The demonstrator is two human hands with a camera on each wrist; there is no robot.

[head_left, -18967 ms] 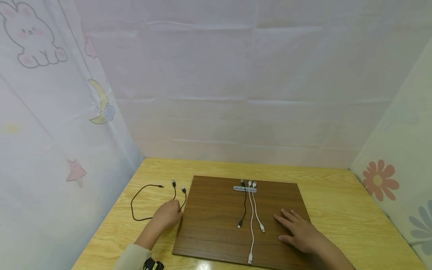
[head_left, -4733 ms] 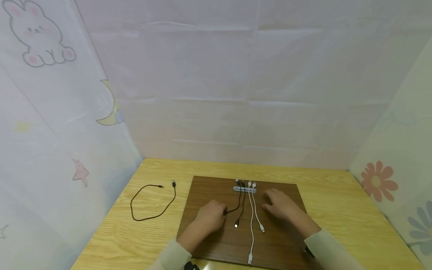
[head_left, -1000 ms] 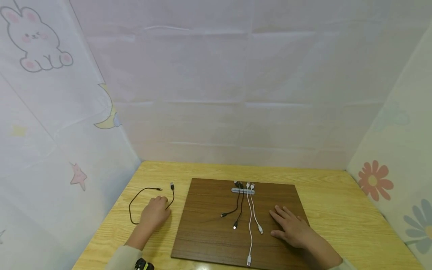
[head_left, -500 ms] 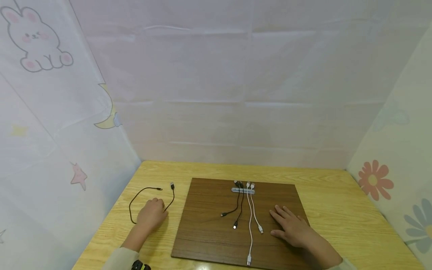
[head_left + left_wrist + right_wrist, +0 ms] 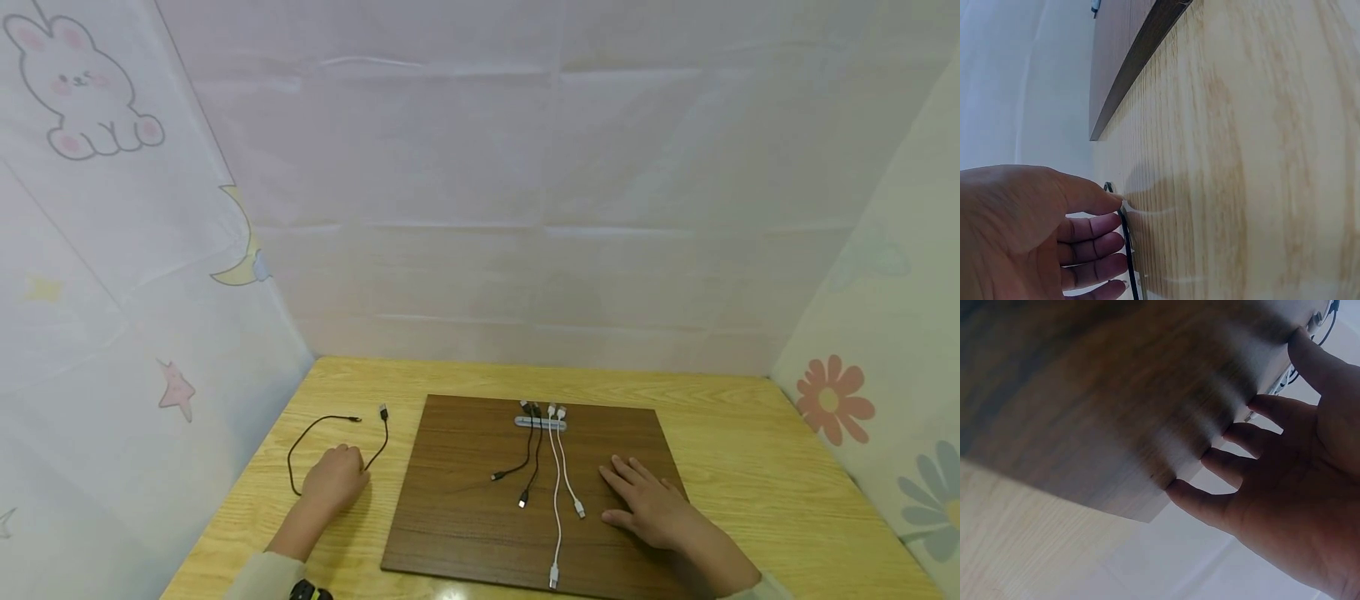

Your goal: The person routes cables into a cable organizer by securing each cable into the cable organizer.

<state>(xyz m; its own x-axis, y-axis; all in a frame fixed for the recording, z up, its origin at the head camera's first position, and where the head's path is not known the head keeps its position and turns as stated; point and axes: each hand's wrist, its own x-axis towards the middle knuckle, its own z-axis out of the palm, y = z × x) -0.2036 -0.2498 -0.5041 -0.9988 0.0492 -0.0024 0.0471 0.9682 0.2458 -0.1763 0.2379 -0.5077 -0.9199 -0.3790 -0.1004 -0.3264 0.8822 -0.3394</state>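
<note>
On the wooden table, left of a dark brown board point(image 5: 457, 525), lies a black USB cable point(image 5: 384, 412) in a loose curve. My left hand point(image 5: 335, 479) is over its lower stretch and covers part of it. In the left wrist view, the thumb and forefinger pinch the black cord point(image 5: 1129, 250), with the other fingers bent beside it. My right hand point(image 5: 652, 508) rests spread on the board's right side, fingertips touching the surface, as the right wrist view shows. A pale cable holder point(image 5: 519, 422) near the board's back edge carries two black and two white USB cables.
The held cables hang forward over the board: two black cords point(image 5: 537, 463) and two white cords point(image 5: 558, 517). Printed cloth point(image 5: 450, 275) walls stand behind and at both sides of the table point(image 5: 742, 433).
Since the oldest frame, a second black cable has gone from the table into the holder. My left hand has returned from the board to the remaining black cable; the right hand rests on the board again.
</note>
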